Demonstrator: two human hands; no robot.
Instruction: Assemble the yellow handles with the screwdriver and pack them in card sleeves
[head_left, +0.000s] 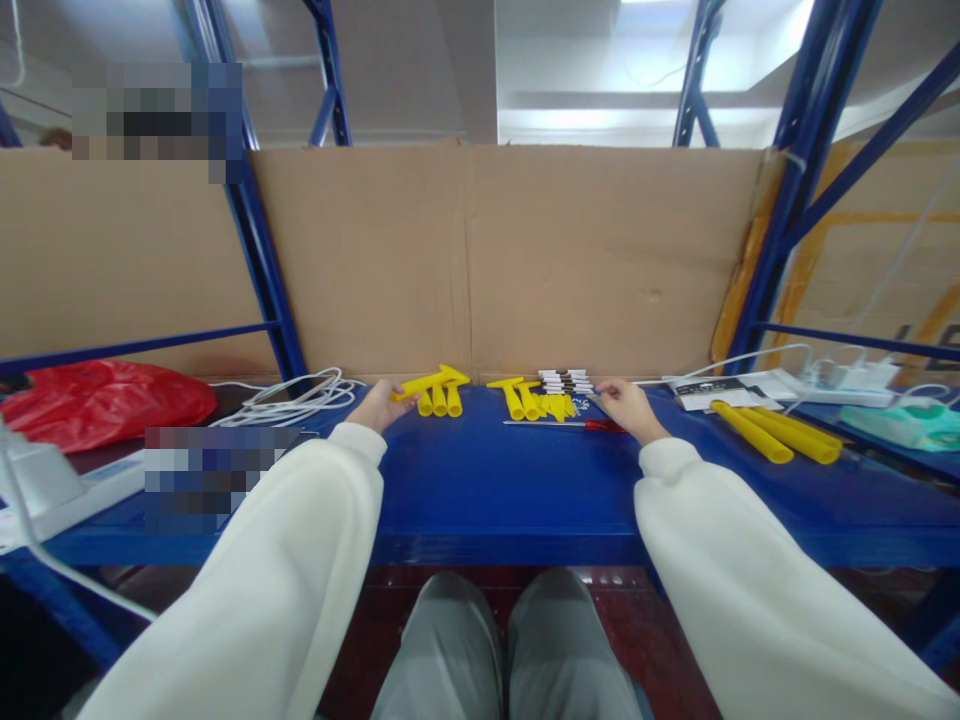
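Observation:
My left hand (385, 403) is closed round one end of a yellow T-shaped plastic piece (424, 383), which slants up to the right. Under it, several short yellow tubes (439, 402) lie side by side on the blue table. My right hand (626, 405) reaches to the right end of a stack of white rods with dark bands (562, 381). Its fingers are pinched together, and what they hold is too small to name. Below it lies a screwdriver (604, 426) with a red handle. More yellow T-shaped pieces (514, 398) and small yellow parts (556, 407) lie between the hands.
Cardboard (585, 260) stands along the back between blue posts. On the right are long yellow tubes (780, 432), a printed packet (709, 392) and a power strip (862, 375). Coiled white cable (300, 397) and a red bag (112, 400) lie at left.

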